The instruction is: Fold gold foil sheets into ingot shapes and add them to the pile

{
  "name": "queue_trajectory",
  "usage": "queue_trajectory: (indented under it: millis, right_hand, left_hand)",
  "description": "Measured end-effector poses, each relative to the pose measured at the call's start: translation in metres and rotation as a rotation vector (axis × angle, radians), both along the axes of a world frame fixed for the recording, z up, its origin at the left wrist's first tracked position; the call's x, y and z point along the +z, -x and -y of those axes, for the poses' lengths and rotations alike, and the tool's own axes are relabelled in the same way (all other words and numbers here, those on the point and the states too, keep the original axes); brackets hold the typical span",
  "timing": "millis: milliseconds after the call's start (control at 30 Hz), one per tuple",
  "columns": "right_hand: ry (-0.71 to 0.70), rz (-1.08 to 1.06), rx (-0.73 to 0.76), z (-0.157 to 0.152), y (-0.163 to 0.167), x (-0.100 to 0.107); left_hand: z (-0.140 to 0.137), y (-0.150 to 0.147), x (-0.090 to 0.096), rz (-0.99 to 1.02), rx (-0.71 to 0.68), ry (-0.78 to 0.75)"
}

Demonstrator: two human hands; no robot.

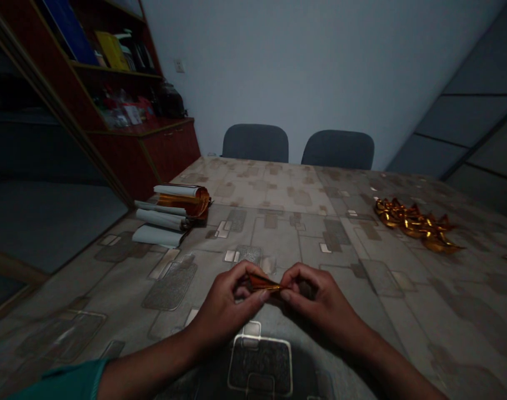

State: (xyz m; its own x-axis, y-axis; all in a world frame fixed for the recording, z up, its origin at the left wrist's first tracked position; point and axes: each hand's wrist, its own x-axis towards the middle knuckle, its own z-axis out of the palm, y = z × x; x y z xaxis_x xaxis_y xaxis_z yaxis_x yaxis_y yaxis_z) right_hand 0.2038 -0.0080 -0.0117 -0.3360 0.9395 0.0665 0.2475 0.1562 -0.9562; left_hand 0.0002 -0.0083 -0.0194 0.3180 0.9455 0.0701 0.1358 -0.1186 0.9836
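Observation:
Between my two hands, just above the near part of the table, is a folded piece of shiny gold foil paper (pixel 263 283). My left hand (pixel 235 296) pinches its wider left part between thumb and fingers. The narrow right end sits in the fingertips of my right hand (pixel 312 294), thumb in front. Part of the foil is hidden by the fingers.
A patterned cloth covers the table (pixel 278 189). At the left lie curled stacks of gold and white paper sheets (pixel 182 208). Several folded gold foil pieces (pixel 417 225) are clustered at the right. Two grey chairs (pixel 255 141) stand behind the far edge, beside a red-brown cabinet (pixel 170 147).

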Motion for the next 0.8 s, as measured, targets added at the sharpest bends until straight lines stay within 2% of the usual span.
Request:
queue_trajectory:
  millis: [100, 233, 400, 533, 700, 800]
  right_hand:
    - [0.106, -0.077, 0.023, 0.001, 0.003, -0.002]
    - [0.118, -0.122, 0.042, 0.001, 0.005, -0.002]
    - [0.127, -0.127, 0.088, 0.003, 0.004, -0.004]
    - [0.212, -0.206, 0.089, 0.001, 0.002, -0.009]
    - [0.319, -0.342, 0.110, -0.003, -0.002, -0.014]
    - [0.393, -0.418, 0.142, -0.003, -0.004, -0.014]
  left_hand:
    - [-0.001, -0.004, -0.002, 0.183, -0.057, 0.242]
    - [-0.004, -0.006, -0.007, 0.246, -0.036, 0.339]
    - [-0.006, -0.004, -0.012, 0.268, -0.044, 0.346]
    - [-0.002, -0.006, -0.006, 0.253, -0.043, 0.324]
    - [0.004, -0.008, 0.002, 0.293, 0.040, 0.246]
    - [0.005, -0.006, 0.000, 0.309, 0.002, 0.222]
